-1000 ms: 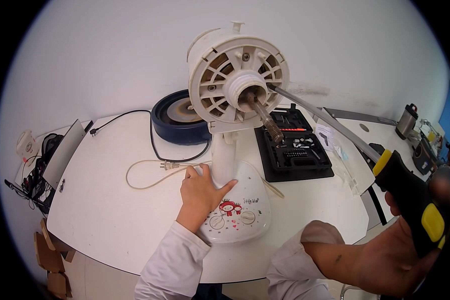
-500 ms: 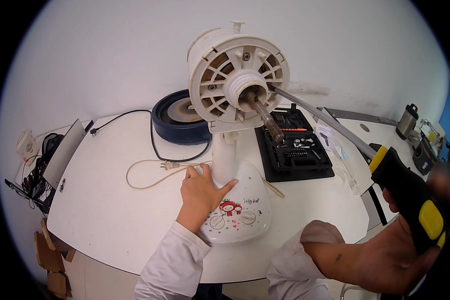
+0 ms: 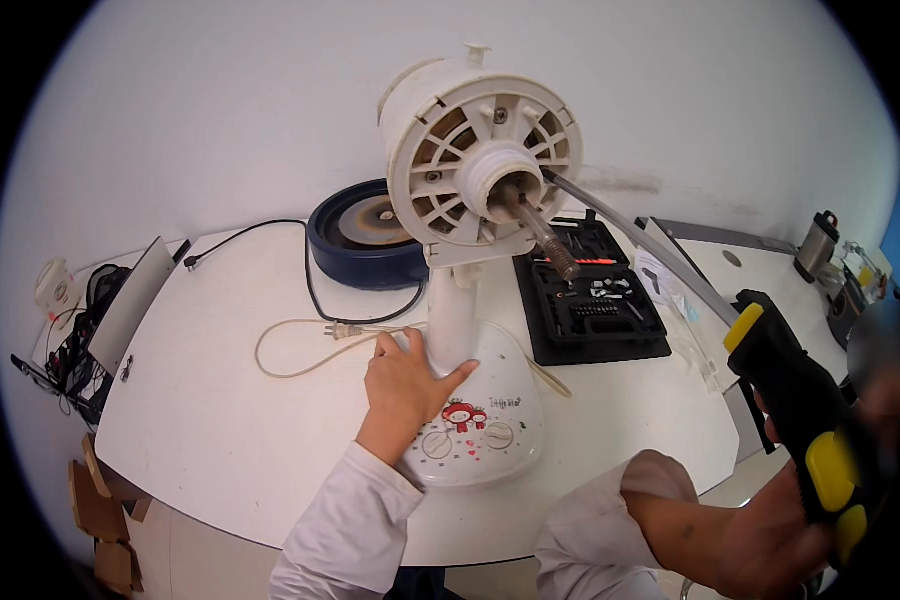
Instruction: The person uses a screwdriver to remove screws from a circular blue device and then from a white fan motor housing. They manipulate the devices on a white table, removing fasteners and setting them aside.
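Observation:
A white electric fan point(image 3: 482, 440) without blades or guard stands upright, its motor housing point(image 3: 440, 215) turned toward me and a bare threaded metal spindle point(image 3: 548, 240) sticking out. My left hand point(image 3: 402, 390) grips the stand where the column meets the base, thumb across the base's top. At the lower right my right hand point(image 3: 770, 535) is wrapped round the black and yellow handle of a long screwdriver point(image 3: 795, 370). The screwdriver's metal shank slants up to the left, its tip at a gap in the housing beside the central collar. Part of the right hand is blurred.
Behind the fan sits a round dark blue appliance point(image 3: 370, 262) with a black cord. An open black tool case point(image 3: 595, 335) lies to the right. The fan's pale cord and plug point(image 3: 342, 330) loop left on the white table point(image 3: 210, 430). A steel flask point(image 3: 817, 245) stands far right.
The screwdriver's handle has shifted a little left and down, my right hand with it. The fan's housing has turned or shifted slightly right. My left hand keeps its hold.

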The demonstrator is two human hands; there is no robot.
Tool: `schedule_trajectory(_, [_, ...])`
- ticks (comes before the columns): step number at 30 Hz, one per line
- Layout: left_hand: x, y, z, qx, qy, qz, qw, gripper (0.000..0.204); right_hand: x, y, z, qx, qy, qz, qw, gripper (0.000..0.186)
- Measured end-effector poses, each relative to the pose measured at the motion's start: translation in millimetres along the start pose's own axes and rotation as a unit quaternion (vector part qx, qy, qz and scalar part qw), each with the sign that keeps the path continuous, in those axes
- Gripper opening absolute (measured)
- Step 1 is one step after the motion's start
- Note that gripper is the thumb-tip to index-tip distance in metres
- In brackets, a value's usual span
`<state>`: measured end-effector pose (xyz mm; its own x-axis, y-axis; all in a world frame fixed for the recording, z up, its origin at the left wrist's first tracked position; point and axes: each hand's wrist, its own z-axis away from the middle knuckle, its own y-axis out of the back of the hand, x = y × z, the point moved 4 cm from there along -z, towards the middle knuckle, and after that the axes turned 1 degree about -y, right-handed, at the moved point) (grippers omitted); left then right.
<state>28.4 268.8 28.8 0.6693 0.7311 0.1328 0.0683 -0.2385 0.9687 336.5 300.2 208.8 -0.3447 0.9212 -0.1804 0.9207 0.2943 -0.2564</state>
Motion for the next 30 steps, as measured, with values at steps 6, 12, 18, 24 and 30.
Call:
schedule_trajectory(6, [5.5, 0.6, -1.1, -0.007, -0.006, -0.001, 1.0, 0.102, 0.4, -19.9, -1.9, -0.194, -0.014, -0.25, 0.949, 0.043])
schedule_trajectory(12, [-0.5, 2.7, 0.9, -0.029, 0.014, -0.013, 0.999, 0.102, -6.0, -13.3, -2.7, -0.181, 0.112, 0.068, 0.975, 0.027])
schedule_trajectory(18, [4.4, 2.9, -1.6, -0.039, 0.007, 0.006, 0.999, 0.101, -2.2, 8.4, -11.2, -0.256, 0.124, 0.144, 0.948, 0.027])
schedule_trajectory(24, [2.7, 4.0, 1.1, -0.031, 0.011, 0.003, 0.999, 0.101, 1.3, 25.0, -8.8, -0.288, 0.109, 0.155, 0.939, 0.032])
schedule_trajectory(30, [2.3, 0.8, 0.9, -0.002, 0.001, -0.005, 1.0, 0.101, 5.6, 25.8, -12.7, -0.292, 0.2, 0.107, 0.929, 0.032])
